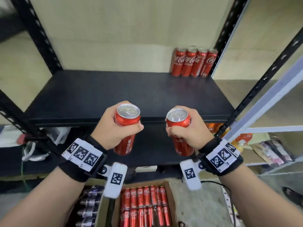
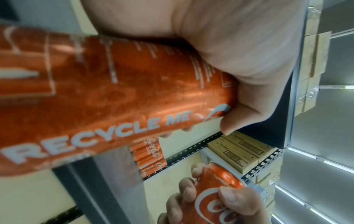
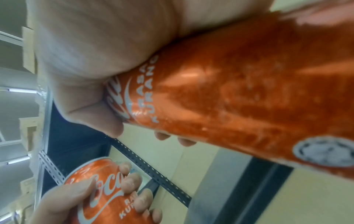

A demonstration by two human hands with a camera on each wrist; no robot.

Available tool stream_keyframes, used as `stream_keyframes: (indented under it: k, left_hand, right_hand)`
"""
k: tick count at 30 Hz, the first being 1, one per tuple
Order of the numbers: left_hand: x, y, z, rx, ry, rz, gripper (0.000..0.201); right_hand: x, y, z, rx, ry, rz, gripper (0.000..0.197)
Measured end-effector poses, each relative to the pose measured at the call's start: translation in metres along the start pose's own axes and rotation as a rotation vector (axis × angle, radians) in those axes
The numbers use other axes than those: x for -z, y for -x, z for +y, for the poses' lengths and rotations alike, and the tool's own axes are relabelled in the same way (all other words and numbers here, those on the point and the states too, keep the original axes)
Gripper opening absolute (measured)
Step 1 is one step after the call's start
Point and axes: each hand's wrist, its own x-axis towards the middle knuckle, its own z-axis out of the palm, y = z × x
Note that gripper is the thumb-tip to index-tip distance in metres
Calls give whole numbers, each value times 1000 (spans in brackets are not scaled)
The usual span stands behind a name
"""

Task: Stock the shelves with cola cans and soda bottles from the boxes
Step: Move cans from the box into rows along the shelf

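Note:
My left hand point(image 1: 114, 126) grips a tall red cola can point(image 1: 127, 118) upright, just in front of the black shelf point(image 1: 114, 94). In the left wrist view that can point(image 2: 114, 98) fills the frame, "RECYCLE ME" printed on its side. My right hand point(image 1: 188, 130) grips a second red cola can point(image 1: 179, 120), also upright, a little to the right; it looms large in the right wrist view point(image 3: 239, 98). Several cola cans point(image 1: 194, 62) stand in a row at the shelf's back right corner. A cardboard box point(image 1: 170, 194) on the floor below holds several more cola cans point(image 1: 144, 207).
Black perforated uprights point(image 1: 37, 33) frame the shelf on both sides. A box of dark soda bottles point(image 1: 89, 208) lies left of the can box. Packets of goods point(image 1: 272, 151) sit on a lower shelf at right, and a white power strip point(image 1: 227, 203) lies on the floor.

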Motion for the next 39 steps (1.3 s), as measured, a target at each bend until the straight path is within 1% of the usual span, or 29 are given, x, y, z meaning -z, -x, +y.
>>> stream_keyframes:
  k: [4, 7, 11, 14, 17, 21, 26, 31, 35, 39]
  left_hand:
    - [31, -18, 24, -82, 3, -5, 35]
    - [51, -31, 37, -116, 13, 19, 34]
    - [70, -48, 48, -95, 46, 31, 41]
    - [75, -61, 51, -80, 55, 18, 39]
    - [74, -79, 46, -58, 60, 39, 37]
    - [63, -110, 31, -20, 70, 90, 39]
    - [36, -149, 7, 3, 90, 164, 47]
    - [-4, -186, -18, 25, 46, 223, 42]
    - [-31, -209, -36, 67, 16, 242, 40]
    - [-54, -220, -49, 88, -7, 226, 40]
  right_hand:
    - [-10, -21, -33, 66, -34, 63, 35]
    - [-18, -32, -50, 85, -66, 112, 31]
    - [-24, -49, -60, 110, -64, 174, 31]
    - [-22, -64, -63, 127, -84, 216, 28]
    - [-13, -82, -58, 142, -69, 220, 29]
    - [8, -112, -41, 139, -90, 220, 39]
    - [39, -150, -5, 119, -110, 172, 40]
    - [61, -186, 31, 85, -127, 118, 35]
    - [68, -198, 58, 49, -177, 98, 33]
    - [73, -202, 78, 38, -202, 81, 33]
